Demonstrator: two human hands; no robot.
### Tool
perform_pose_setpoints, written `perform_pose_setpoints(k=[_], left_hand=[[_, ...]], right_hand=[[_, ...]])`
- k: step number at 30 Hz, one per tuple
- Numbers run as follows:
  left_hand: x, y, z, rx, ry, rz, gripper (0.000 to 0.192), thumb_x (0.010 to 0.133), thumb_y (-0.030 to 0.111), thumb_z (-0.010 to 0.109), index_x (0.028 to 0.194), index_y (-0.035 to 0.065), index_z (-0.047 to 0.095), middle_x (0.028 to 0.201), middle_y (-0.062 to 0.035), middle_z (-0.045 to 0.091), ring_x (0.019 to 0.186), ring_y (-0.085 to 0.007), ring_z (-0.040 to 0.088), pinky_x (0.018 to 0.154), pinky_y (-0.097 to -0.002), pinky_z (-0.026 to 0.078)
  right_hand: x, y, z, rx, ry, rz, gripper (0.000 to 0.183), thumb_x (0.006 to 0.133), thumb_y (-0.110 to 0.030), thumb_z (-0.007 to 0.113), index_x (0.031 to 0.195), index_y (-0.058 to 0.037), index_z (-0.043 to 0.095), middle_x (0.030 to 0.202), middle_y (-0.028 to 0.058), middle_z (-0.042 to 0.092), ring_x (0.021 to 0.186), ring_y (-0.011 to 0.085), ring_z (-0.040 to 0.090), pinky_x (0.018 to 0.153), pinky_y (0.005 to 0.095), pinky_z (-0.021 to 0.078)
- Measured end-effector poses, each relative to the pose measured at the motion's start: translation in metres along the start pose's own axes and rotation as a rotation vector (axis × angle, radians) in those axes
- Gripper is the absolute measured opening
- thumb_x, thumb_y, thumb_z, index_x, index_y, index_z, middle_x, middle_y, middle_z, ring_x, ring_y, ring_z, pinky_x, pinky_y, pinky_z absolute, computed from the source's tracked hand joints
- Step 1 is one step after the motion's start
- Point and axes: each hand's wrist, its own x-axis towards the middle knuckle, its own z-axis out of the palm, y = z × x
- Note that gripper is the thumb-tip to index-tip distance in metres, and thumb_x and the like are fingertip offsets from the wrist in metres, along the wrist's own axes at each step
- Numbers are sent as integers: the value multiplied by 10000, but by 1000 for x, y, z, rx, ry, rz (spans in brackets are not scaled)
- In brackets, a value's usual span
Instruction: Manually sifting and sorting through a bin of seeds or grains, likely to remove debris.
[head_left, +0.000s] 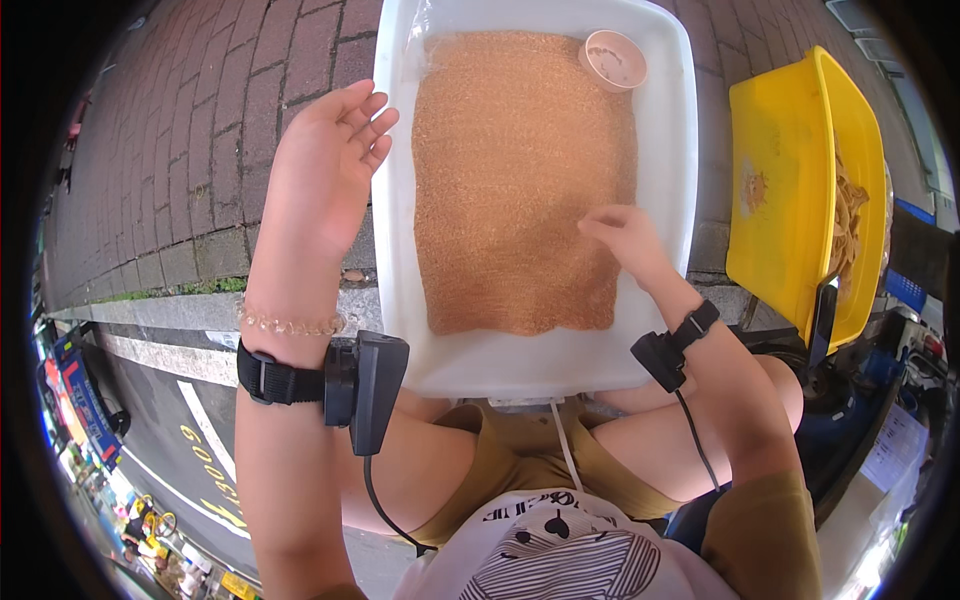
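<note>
A white plastic tub (667, 225) stands before me, between and beyond my knees. A wide layer of fine, brown, grainy material (517, 180) covers much of its floor; its exact kind cannot be told. Over the right part of this layer is my right hand (626, 240), thumb and fingers pinched together with nothing visible in them. My left hand (337, 150) is at the tub's left rim, palm turned inward, fingers loosely curled and apart, holding nothing. In the tub's far right corner a small pale pink bowl (615, 61) sits on the layer, with bits stuck inside.
To the right stands a yellow plastic bin (776, 187), tilted in view, with light brown, crumpled pieces (847, 217) inside. Red-brown paving (300, 52) surrounds the tub. A stone kerb (180, 319) borders the asphalt road (157, 397) at left. Wrist-strapped black devices (367, 390) trail cables.
</note>
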Motion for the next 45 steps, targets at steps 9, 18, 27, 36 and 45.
perform_pose_setpoints(k=[9, 18, 27, 36, 45], left_hand=[[-2, 0, -4, 4, 17, 15, 320, 868, 188, 461, 1106, -24, 489, 1045, -83, 525, 958, -168, 509, 834, -279, 394], [0, 8, 6, -29, -46, 97, 278, 841, 208, 513, 1039, 14, 530, 991, -56, 550, 929, -149, 513, 808, -264, 377], [0, 11, -6, 2, -61, 103, 276, 826, 224, 546, 1012, 20, 542, 979, -57, 546, 931, -151, 511, 821, -270, 372], [-4, 5, -20, 77, -36, 178, 295, 844, 216, 522, 1040, -5, 535, 980, -74, 547, 936, -161, 512, 836, -277, 379], [7, -24, -34, 261, 44, 64, 318, 853, 237, 478, 1064, 8, 544, 1014, -62, 557, 930, -153, 520, 845, -281, 373]], right_hand=[[77, -48, -15, 192, 307, -159, 163, 742, -112, 646, 748, 49, 622, 628, 18, 549, 521, 87, 474, 473, 219, 359], [146, -75, -44, 284, 558, 43, 174, 698, -123, 669, 734, 39, 616, 645, 56, 575, 516, 105, 505, 448, 236, 370], [156, -80, -65, 327, 597, 52, 176, 720, -116, 664, 835, 3, 606, 719, 73, 590, 564, 131, 511, 477, 238, 381], [137, -38, -64, 408, 467, 79, 140, 838, -175, 549, 844, -41, 590, 732, 25, 582, 597, 104, 521, 544, 226, 402], [100, 60, -13, 346, 494, -9, 195, 842, -141, 503, 923, 18, 585, 762, 50, 570, 667, 128, 507, 603, 249, 400]])
